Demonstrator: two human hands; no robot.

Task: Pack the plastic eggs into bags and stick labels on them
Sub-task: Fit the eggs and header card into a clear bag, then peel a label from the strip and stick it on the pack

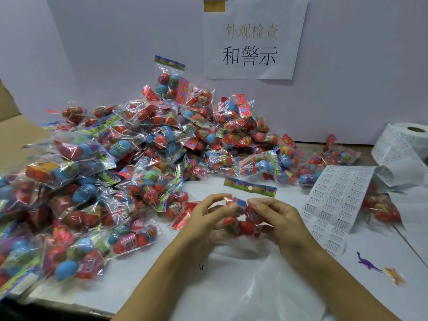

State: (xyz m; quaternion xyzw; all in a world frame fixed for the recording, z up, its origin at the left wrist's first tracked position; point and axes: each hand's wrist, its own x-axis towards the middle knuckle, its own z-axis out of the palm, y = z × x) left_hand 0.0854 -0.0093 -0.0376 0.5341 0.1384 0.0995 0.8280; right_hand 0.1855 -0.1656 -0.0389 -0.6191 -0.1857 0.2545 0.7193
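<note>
Bag pile left, label roll rt.

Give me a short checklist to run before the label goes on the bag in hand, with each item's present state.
1. Bag of eggs held by both hands: ok; left hand, right hand.
2. Bag's header strip facing up: ok.
3. Label ready in the grip: cannot tell, fingertips blurred.
4. Label sheet within reach on the right: ok.
5. Label roll stocked: ok.
6. Bag sealed: cannot tell.
</note>
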